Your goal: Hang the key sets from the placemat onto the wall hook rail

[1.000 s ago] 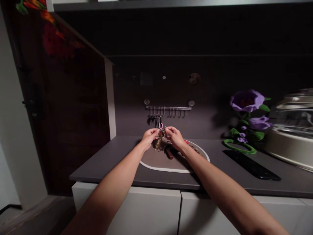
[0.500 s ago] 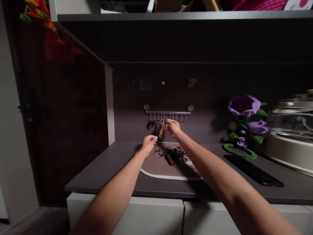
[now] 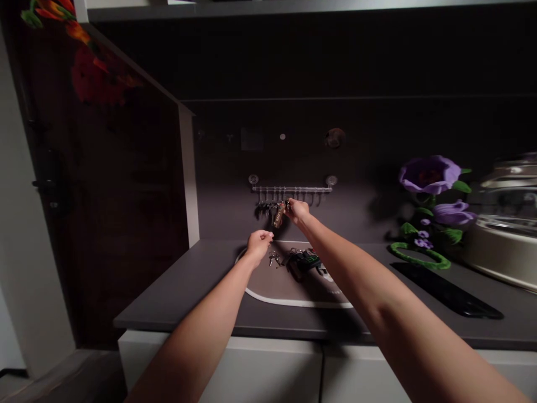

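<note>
My right hand (image 3: pixel 299 210) is closed in a pinch on a bunch of keys (image 3: pixel 288 205) just below the hook rail (image 3: pixel 291 190) on the wall. A brown tag with lettering (image 3: pixel 279 216) hangs at its left; I cannot tell whether it belongs to the same bunch. Several hanging keys (image 3: pixel 263 208) line the left hooks. Lower down, my left hand (image 3: pixel 259 245) is closed, thumb and fingertips together, just below the tag. What it holds, if anything, is too small to make out. Beneath the hands, a small key bunch (image 3: pixel 274 259) and a dark heap of keys and fobs (image 3: pixel 304 262) lie on a mat (image 3: pixel 272 291).
The mat rests on a dark counter (image 3: pixel 180 280) above white cabinets. On the right are purple artificial flowers (image 3: pixel 430 174), a green ring base (image 3: pixel 419 256), a long black object (image 3: pixel 448 291) and a pale appliance (image 3: pixel 499 246). A shelf (image 3: pixel 293 8) overhangs the counter.
The view has tilted down and shifted slightly left. My right hand stays at the hooks with the keys, and my left hand remains pinched below the brown tag.
</note>
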Demonstrator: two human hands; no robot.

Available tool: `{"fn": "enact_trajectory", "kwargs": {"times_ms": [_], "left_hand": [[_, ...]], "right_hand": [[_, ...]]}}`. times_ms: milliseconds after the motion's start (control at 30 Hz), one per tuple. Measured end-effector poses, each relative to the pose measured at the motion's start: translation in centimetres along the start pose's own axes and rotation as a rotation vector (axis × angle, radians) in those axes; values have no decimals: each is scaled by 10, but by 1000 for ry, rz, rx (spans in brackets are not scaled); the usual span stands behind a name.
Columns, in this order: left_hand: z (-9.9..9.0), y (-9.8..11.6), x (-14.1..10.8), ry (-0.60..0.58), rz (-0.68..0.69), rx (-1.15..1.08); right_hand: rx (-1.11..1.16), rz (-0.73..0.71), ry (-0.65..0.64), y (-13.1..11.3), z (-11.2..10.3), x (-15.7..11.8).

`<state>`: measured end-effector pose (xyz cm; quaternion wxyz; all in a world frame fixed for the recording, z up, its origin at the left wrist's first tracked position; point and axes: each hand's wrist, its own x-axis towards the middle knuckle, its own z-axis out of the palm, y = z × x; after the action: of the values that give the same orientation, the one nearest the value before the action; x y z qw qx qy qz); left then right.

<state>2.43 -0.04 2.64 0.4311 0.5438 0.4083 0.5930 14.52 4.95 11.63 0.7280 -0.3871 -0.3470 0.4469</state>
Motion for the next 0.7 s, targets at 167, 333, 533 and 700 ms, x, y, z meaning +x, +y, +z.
{"fn": "enact_trajectory", "kwargs": {"times_ms": [167, 333, 533, 700], "left_hand": [[0, -1, 1, 11, -12, 13], [-1, -4, 3, 30, -31, 30], [-3, -8, 6, 58, -49, 62], [-4, -12, 9, 72, -51, 114]], "right_hand": [[0, 27, -5, 5, -5, 2], [-10, 21, -26, 11, -10, 1], [-47, -4, -41, 16, -11, 2], [-71, -18, -28, 20, -13, 4]]}}
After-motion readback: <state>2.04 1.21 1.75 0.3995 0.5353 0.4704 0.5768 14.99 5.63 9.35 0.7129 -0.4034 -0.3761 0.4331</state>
